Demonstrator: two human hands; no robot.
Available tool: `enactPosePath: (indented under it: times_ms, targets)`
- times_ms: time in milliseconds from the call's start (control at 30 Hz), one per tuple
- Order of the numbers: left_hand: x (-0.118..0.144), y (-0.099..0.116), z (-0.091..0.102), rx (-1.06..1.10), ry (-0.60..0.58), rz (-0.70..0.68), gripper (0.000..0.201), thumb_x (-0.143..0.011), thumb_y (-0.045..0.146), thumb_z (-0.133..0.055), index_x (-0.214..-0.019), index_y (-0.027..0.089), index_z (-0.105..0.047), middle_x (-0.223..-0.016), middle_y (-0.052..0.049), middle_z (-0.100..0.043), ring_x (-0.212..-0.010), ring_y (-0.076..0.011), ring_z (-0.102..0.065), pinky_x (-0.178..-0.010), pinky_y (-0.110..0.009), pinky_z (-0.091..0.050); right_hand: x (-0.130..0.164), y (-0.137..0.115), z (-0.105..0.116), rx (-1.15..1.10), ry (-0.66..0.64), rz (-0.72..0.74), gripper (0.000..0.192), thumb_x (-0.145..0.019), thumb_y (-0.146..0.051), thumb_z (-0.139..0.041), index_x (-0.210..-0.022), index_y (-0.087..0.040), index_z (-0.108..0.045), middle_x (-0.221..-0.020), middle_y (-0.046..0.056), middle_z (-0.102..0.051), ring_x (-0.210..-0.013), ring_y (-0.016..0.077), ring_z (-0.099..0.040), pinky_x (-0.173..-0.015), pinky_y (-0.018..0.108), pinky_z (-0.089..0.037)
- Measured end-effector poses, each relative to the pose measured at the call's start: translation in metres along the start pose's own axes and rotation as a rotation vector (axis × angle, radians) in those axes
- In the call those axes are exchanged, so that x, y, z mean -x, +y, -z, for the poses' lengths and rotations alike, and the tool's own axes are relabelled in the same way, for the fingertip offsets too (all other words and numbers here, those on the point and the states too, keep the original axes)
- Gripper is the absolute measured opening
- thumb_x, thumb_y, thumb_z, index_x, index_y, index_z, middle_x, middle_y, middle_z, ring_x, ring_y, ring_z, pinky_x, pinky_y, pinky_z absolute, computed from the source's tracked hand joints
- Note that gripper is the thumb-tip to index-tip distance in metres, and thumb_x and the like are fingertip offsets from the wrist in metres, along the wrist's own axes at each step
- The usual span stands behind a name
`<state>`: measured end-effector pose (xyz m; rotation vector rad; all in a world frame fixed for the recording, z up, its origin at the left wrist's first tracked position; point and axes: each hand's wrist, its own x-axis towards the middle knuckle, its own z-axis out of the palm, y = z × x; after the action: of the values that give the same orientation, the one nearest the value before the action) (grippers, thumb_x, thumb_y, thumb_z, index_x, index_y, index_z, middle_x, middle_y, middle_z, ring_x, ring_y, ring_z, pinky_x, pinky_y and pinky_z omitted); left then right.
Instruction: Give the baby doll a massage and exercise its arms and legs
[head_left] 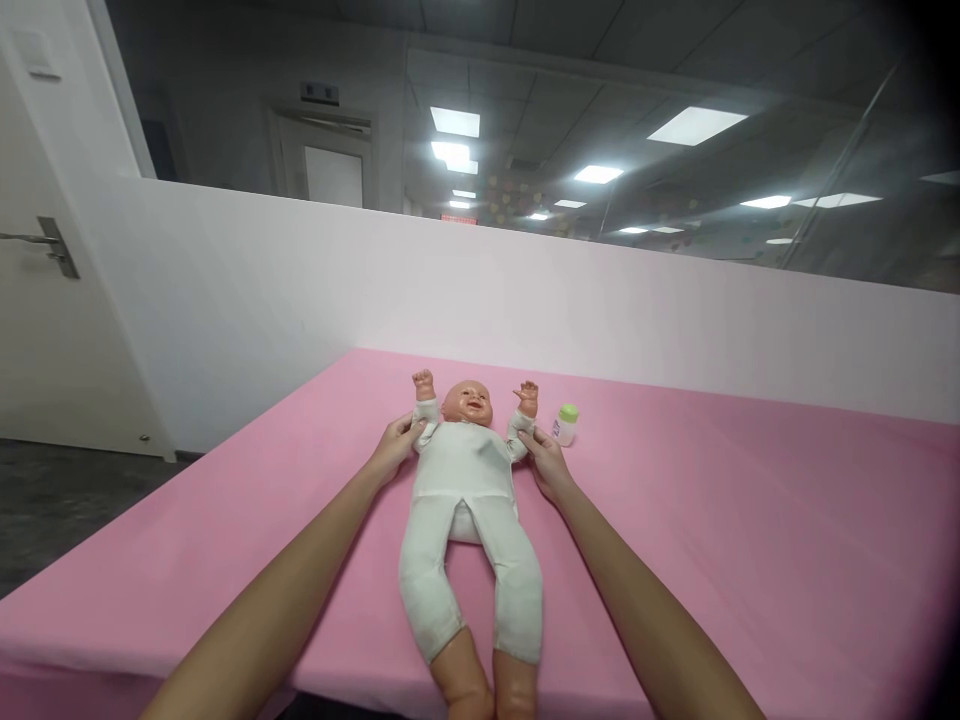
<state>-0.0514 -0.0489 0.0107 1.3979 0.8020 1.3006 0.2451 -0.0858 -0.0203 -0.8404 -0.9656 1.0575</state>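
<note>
My left fingers (405,430) are pinched narrow on the white sleeve at the doll's (465,470) shoulder, on the side nearest the door, and my right fingers (531,438) are closed the same way on the sleeve of its other arm, just below the raised little fist. Both hands, left hand (391,452) and right hand (550,468), rest low against the pink cover (750,540) on either side of the chest, arms stretched straight out from me.

The doll lies on its back in the middle of the pink surface, head away from me, both arms up, legs pointing toward me with the bare feet reaching the near edge. Its white one-piece suit is on over the trunk, both arms and both legs, and it looks smooth down the front (I cannot tell from here whether any fastening is open or closed).

So, as I judge it, the laying-down and dressing part looks done, and what my hands are busy with is the fit at the shoulders and sleeves. The small bottle (566,424) with the green cap stands upright just beside my right hand, near the doll's raised arm, untouched and apart from it.

Beyond that: a white partition wall, glass above it, a door at the left.
</note>
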Motion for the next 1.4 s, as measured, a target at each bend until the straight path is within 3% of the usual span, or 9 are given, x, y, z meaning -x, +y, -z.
enactPosePath:
  times_ms: [133,267,500,700,933,1167,1333,1400]
  targets:
    - [-0.0005,-0.0009,-0.0004,-0.038,-0.026,0.035,0.048,-0.070,0.058,-0.081,-0.088,0.015,-0.072,-0.078,-0.003,-0.068,-0.068,-0.0151,-0.055,-0.062,-0.025,-0.039,-0.0004,0.0001,-0.0002,0.003,-0.003,-0.034,0.038,-0.069,-0.046,-0.087,-0.094,-0.019,-0.079,-0.091,0.006,-0.078,-0.084,0.0227,-0.068,-0.079,0.034,-0.052]
    - [-0.0048,-0.0062,0.0017,-0.066,0.045,0.113,0.056,-0.071,0.069,-0.076,-0.076,0.014,-0.068,-0.067,-0.002,-0.063,-0.060,-0.0142,-0.052,-0.056,-0.025,-0.035,-0.0020,-0.0008,-0.0011,0.035,-0.005,-0.059,0.039,-0.075,-0.052,-0.082,-0.086,-0.015,-0.079,-0.082,0.008,-0.076,-0.079,0.0226,-0.067,-0.078,0.035,-0.051]
    - [-0.0040,-0.0035,0.0027,-0.017,-0.025,-0.026,0.045,-0.072,0.055,-0.082,-0.096,0.017,-0.072,-0.086,-0.004,-0.070,-0.073,-0.0167,-0.058,-0.065,-0.026,-0.043,-0.0039,0.0026,0.0033,0.004,-0.027,0.009,0.036,-0.070,-0.044,-0.088,-0.095,-0.021,-0.079,-0.091,0.003,-0.077,-0.082,0.0193,-0.066,-0.079,0.032,-0.050]
    - [-0.0059,-0.0066,0.0022,-0.071,0.043,0.097,0.057,-0.070,0.071,-0.076,-0.075,0.014,-0.068,-0.067,-0.003,-0.063,-0.059,-0.0148,-0.052,-0.056,-0.026,-0.036,-0.0048,0.0021,0.0001,0.061,0.010,-0.042,0.040,-0.071,-0.055,-0.084,-0.079,-0.016,-0.077,-0.078,0.006,-0.075,-0.075,0.0211,-0.065,-0.076,0.034,-0.050]
    - [-0.0028,0.0009,-0.0009,-0.020,0.022,-0.020,0.049,-0.066,0.058,-0.084,-0.090,0.016,-0.072,-0.084,-0.005,-0.071,-0.073,-0.0178,-0.058,-0.064,-0.025,-0.042,-0.0038,0.0014,0.0017,-0.007,-0.001,0.030,0.041,-0.069,-0.046,-0.087,-0.100,-0.022,-0.076,-0.095,0.002,-0.077,-0.086,0.0196,-0.067,-0.081,0.032,-0.051]
    - [-0.0063,-0.0046,0.0000,-0.052,0.085,0.132,0.058,-0.064,0.071,-0.079,-0.071,0.014,-0.066,-0.063,-0.002,-0.062,-0.057,-0.0142,-0.051,-0.056,-0.026,-0.034,-0.0029,0.0004,-0.0028,0.070,0.020,-0.032,0.044,-0.071,-0.059,-0.083,-0.081,-0.017,-0.077,-0.078,0.006,-0.075,-0.077,0.0221,-0.068,-0.077,0.035,-0.050]
    - [-0.0061,-0.0034,0.0005,0.049,0.048,0.015,0.051,-0.066,0.058,-0.084,-0.091,0.016,-0.070,-0.082,-0.003,-0.070,-0.072,-0.0170,-0.060,-0.066,-0.026,-0.043,-0.0008,-0.0004,-0.0004,0.024,-0.002,0.021,0.041,-0.069,-0.051,-0.087,-0.094,-0.020,-0.077,-0.086,0.002,-0.076,-0.080,0.0197,-0.066,-0.078,0.032,-0.050]
    - [-0.0060,-0.0029,-0.0001,0.067,0.046,0.028,0.051,-0.066,0.056,-0.085,-0.092,0.016,-0.071,-0.086,-0.004,-0.071,-0.075,-0.0182,-0.061,-0.069,-0.027,-0.045,-0.0009,-0.0007,-0.0003,0.028,0.006,0.012,0.041,-0.068,-0.051,-0.087,-0.093,-0.020,-0.077,-0.085,0.002,-0.076,-0.080,0.0194,-0.066,-0.076,0.032,-0.050]
